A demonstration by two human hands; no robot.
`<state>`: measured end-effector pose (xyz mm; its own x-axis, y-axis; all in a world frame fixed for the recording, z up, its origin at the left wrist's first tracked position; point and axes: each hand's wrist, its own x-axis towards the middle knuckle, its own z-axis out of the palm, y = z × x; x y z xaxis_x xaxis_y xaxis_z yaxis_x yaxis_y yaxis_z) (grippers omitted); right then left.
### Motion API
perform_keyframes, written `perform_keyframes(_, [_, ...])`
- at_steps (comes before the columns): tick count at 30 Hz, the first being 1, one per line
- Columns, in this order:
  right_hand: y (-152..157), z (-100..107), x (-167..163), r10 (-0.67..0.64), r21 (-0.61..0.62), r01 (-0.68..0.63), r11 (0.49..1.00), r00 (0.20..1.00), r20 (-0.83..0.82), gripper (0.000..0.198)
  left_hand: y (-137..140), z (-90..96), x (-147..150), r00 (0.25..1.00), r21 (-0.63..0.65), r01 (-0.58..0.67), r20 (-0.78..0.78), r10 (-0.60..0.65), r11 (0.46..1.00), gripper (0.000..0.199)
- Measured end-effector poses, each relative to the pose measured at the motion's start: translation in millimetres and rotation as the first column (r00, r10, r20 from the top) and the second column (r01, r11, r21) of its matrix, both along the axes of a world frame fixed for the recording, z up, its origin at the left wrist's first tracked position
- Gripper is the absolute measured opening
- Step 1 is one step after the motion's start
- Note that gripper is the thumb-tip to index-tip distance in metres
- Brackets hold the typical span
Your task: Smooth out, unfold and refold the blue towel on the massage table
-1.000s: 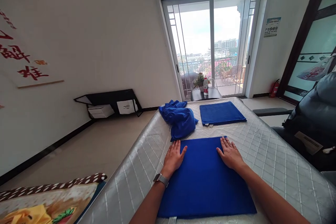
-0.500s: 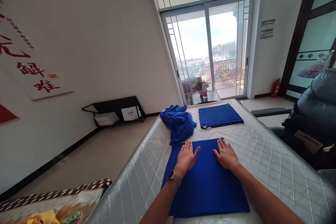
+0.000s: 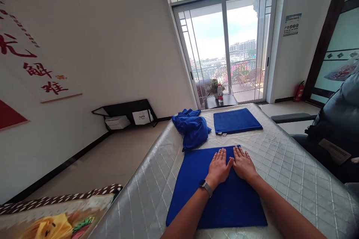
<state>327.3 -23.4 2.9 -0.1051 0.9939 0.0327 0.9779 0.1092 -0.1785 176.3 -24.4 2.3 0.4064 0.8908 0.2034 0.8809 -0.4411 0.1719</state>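
Observation:
A blue cloth, spread flat in a rough rectangle, lies on the quilted silver mattress in front of me. My left hand rests palm down on its upper middle, fingers stretched out. Close beside it, my right hand lies flat near the cloth's upper right edge, with the two thumbs nearly meeting. Beyond them sits a folded blue cloth with small white tags at its near edge. To its left is a crumpled heap of blue cloth.
A small black table with a bottle and a potted plant stands past the mattress, before the sliding glass door. A dark leather chair is at the right. A low black rack stands along the left wall.
My left hand has slid right across the flat cloth, up to my right hand. My right hand stays in about the same place on the cloth.

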Motion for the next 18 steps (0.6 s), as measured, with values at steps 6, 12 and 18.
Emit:
perform_keyframes(6, [-2, 5, -1, -0.01, -0.02, 0.009, 1.0, 0.999, -0.045, 0.071, 2, 1.8, -77, 0.989, -0.023, -0.132, -0.07, 0.13, 0.991, 0.079])
perform_keyframes(12, [-2, 5, -1, -0.009, -0.024, 0.008, 1.0, 1.0, -0.026, 0.071, 5, -6.7, -159, 0.956, -0.033, -0.285, -0.079, 0.281, 0.958, 0.084])
perform_keyframes(18, [0, 2, -3, -0.011, -0.007, 0.011, 1.0, 1.0, 0.004, 0.071, 7, -12.1, -173, 0.957, -0.032, -0.289, -0.042, 0.288, 0.957, 0.087])
